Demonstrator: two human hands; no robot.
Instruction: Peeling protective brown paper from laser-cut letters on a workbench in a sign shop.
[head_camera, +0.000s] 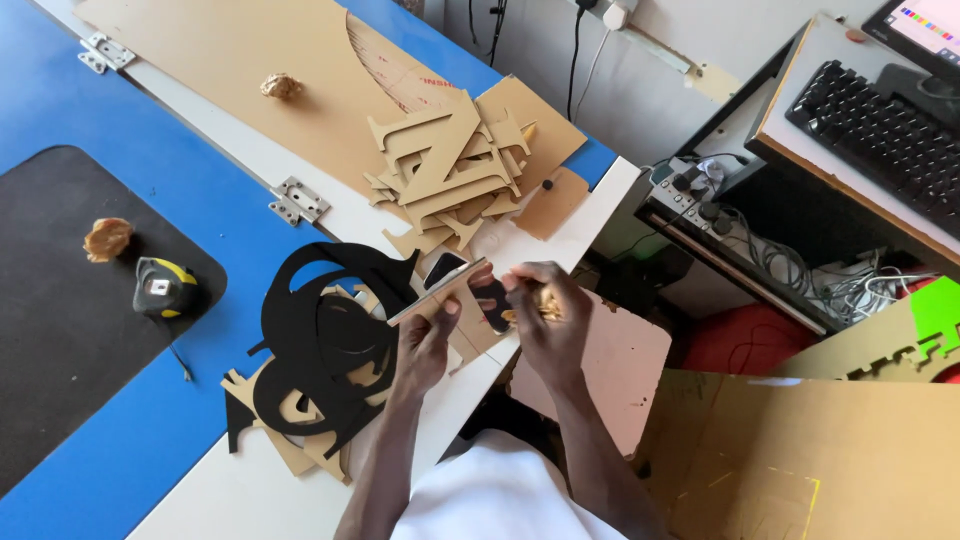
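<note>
A thin, flat cut-out piece (445, 288), dark on 1 face and pale at the edge, is held above the near edge of the table (250, 490), between the 2 hands. The left hand (425, 345) is closed on its lower edge, thumb on top. The right hand (545, 315) is pinched around a small crumpled tan scrap (545, 305), just beside the piece's right end; whether it touches the piece cannot be told.

The piece is judged light and stiff, like thin board, and likely to snap at narrow parts, so it is best gripped by the edges at a broad section.

A stack of black letter cut-outs (320, 340) lies just left of the left hand; a heap of tan letter cut-outs (450, 170) lies beyond. A tape measure (162, 288) sits well apart at the left.
</note>
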